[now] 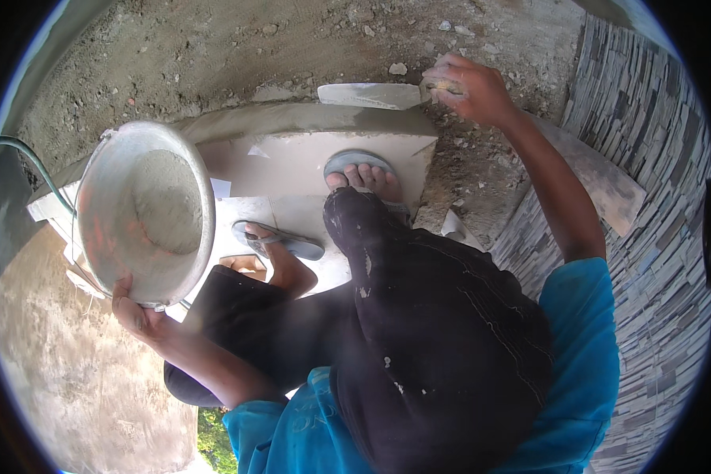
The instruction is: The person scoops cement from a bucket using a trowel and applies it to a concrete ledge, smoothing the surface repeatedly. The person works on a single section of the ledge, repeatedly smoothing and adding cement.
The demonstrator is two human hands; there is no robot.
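Note:
My left hand (137, 314) is closed on the near rim of a grey, mortar-smeared bucket (204, 207), which is tilted so that its mouth faces me. Wet grey mortar (167, 204) lies in the bottom of the bucket. Out ahead to the right, my right hand (470, 88) is closed around the worn handle of a trowel. The long flat blade of this trowel (370, 95) points left, along a strip of smooth grey mortar (292, 120) at the edge of a pale step.
My sandalled feet rest on the pale step (284, 163). Rough ground with loose rubble (292, 39) lies beyond it. On the right are a stone-strip wall (648, 261) and a leaning flat slab (596, 174). A green hose (35, 162) curves behind the bucket at left.

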